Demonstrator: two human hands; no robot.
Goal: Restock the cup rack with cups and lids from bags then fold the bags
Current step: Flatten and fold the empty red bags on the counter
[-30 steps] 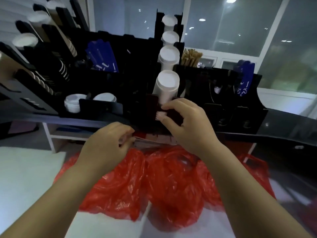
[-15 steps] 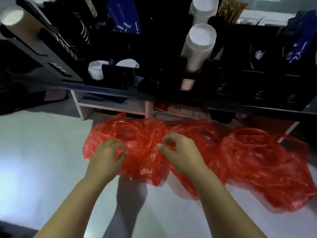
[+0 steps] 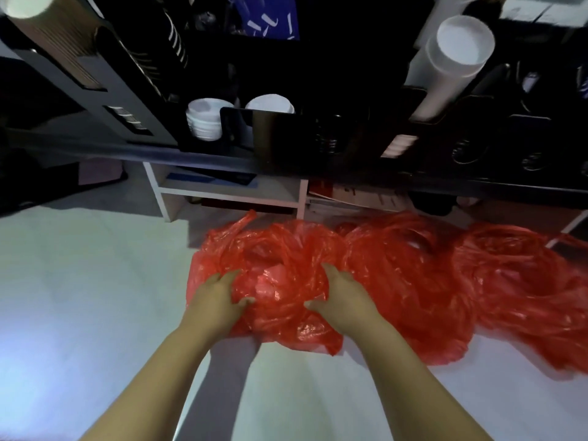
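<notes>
Three crumpled red plastic bags lie side by side on the pale floor below the black cup rack. My left hand and my right hand rest on either side of the leftmost red bag, fingers stretched over the plastic and thumbs turned inward. The middle red bag and the right red bag lie untouched. In the rack, a white cup stack leans at the upper right, white lids sit in a slot, and a brown cup stack fills the upper left.
A white open shelf and some cardboard sit under the dark counter edge. A blue packet stands in the rack. The pale floor stretches left and toward me.
My hands have dropped from the rack's cup slot to the leftmost red bag and spread out over it. The view has tilted down toward the floor.
</notes>
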